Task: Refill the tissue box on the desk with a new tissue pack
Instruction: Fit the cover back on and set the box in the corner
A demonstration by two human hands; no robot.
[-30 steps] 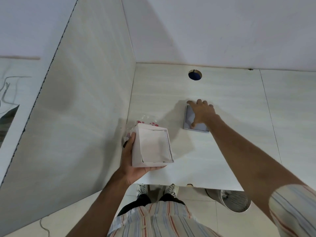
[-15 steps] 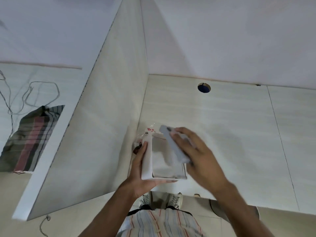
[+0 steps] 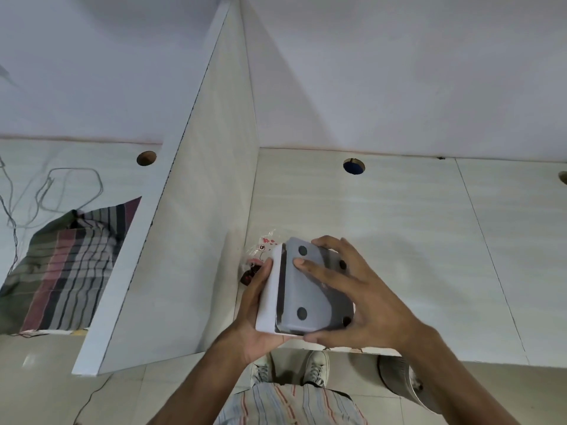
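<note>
Tissue box (image 3: 266, 297), a white square cardboard-looking shell, is held above the near edge of the pale wood-grain worktop (image 3: 399, 240), its open side facing the camera. The left hand (image 3: 256, 320) cups it from below and the left, thumb lying up the white side wall, fingers clamped on the box. The right hand (image 3: 356, 292) spreads over a grey rounded-corner plastic panel with four dark round feet (image 3: 310, 289), which sits tilted in the box's opening; its fingers (image 3: 310, 265) press flat on the grey face, the thumb hooked under the panel's near edge.

Just beyond the left thumb, a crumpled clear plastic tissue wrapper with pink-and-red print (image 3: 260, 250) lies on the worktop against the white upright divider panel (image 3: 196, 225); its small round mark is too small to read. That divider closes off the left of the hands, while to the right of the fingers the worktop runs open and bare. A round cable hole (image 3: 353, 166) sits well beyond the fingertips, near the back wall. Below the wrists, the worktop's front edge gives way to tiled floor (image 3: 171, 391).
</note>
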